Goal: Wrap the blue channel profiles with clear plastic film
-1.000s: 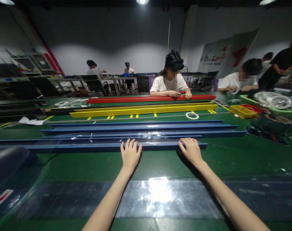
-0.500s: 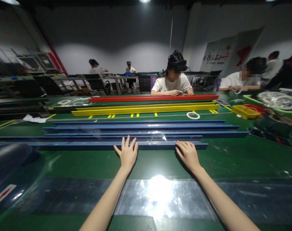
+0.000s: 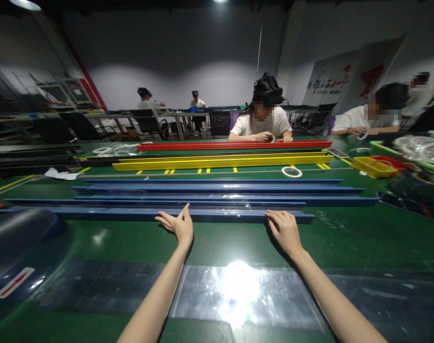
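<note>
Several long blue channel strips (image 3: 224, 216) lie side by side across the green table, with clear film on part of them. My left hand (image 3: 179, 227) is at the near edge of the closest strip. It is turned partly on its side, fingers stretched and spread, holding nothing; whether it touches the strip I cannot tell. Farther right, my right hand (image 3: 285, 231) rests its fingertips on the same strip near its right end. Those fingers lie together, slightly bent, not wrapped round the strip.
Clear film (image 3: 202, 293) stretches across the near table. A shiny dark curved sheet (image 3: 24, 238) stands at left. Beyond are yellow strips (image 3: 220, 162), red strips (image 3: 234, 145), a white ring (image 3: 291, 167) and a yellow tray (image 3: 376, 169). A co-worker (image 3: 263, 121) sits opposite.
My left hand has turned from palm-down on the strip onto its side, its fingers now pointing left. My right hand stays on the strip. The view has shifted slightly left.
</note>
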### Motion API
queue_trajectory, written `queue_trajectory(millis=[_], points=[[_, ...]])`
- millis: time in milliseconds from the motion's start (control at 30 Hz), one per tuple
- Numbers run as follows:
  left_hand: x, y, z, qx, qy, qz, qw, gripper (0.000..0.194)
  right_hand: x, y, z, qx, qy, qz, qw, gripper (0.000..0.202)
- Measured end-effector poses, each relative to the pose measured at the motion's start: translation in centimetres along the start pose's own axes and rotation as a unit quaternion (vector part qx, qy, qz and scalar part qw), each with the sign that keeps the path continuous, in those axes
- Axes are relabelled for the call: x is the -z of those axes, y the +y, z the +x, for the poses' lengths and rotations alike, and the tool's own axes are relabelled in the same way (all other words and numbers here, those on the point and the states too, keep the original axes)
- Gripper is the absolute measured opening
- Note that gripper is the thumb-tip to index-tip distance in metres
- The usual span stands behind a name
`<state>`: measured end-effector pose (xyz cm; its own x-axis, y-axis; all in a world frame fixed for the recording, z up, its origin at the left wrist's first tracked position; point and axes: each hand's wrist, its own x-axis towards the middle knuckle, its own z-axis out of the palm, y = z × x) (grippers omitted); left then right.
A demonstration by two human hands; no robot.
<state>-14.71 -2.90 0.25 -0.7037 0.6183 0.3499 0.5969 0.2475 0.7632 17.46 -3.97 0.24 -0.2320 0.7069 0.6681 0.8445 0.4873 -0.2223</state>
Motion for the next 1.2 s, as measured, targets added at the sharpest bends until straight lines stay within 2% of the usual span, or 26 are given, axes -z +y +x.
queue_trajectory(millis=[167, 333, 400, 500, 633, 867, 933, 1000, 1133, 1200], points=[[0.0, -0.3, 0.6, -0.01, 0.002, 0.013, 1.0, 0.036, 0.0, 0.0, 0.0, -0.007, -0.004, 0.001, 1.0, 0.019], [0.2, 0.3, 0.1, -0.138, -0.002, 0.038, 0.99, 0.032, 0.0, -0.1, 0.0, -0.012, -0.01, -0.001, 1.0, 0.019], [0.1, 0.4, -0.1, -0.152, -0.005, 0.043, 0.987, 0.036, -0.1, -0.1, -0.1, -0.012, -0.012, -0.001, 1.0, 0.02], [-0.1, 0.1, 0.1, -0.079, -0.002, 0.043, 0.996, 0.046, -0.1, -0.1, 0.0, -0.013, -0.017, -0.002, 1.0, 0.02], [-0.5, -0.7, 0.5, 0.024, 0.038, 0.04, 0.998, 0.059, 0.1, -0.2, 0.0, -0.015, -0.02, -0.003, 1.0, 0.02], [-0.7, -1.3, 0.8, 0.009, 0.039, 0.017, 0.999, 0.058, 0.1, -0.2, 0.0, -0.016, -0.02, 0.003, 1.0, 0.021], [-0.3, -1.6, 1.9, 0.01, 0.061, -0.011, 0.998, 0.055, 0.1, -0.2, -0.1, -0.016, -0.018, 0.004, 1.0, 0.022], [0.3, -2.0, 4.0, 0.018, 0.081, -0.055, 0.995, 0.05, 0.1, -0.2, -0.1, -0.014, -0.016, 0.006, 1.0, 0.022], [2.5, -2.9, 10.7, -0.002, 0.152, -0.063, 0.986, 0.054, 0.1, -0.2, -0.1, -0.012, -0.018, 0.008, 1.0, 0.023], [3.8, -2.9, 14.4, -0.036, 0.143, -0.054, 0.988, 0.053, 0.1, -0.2, 0.0, -0.013, -0.018, 0.009, 1.0, 0.024]])
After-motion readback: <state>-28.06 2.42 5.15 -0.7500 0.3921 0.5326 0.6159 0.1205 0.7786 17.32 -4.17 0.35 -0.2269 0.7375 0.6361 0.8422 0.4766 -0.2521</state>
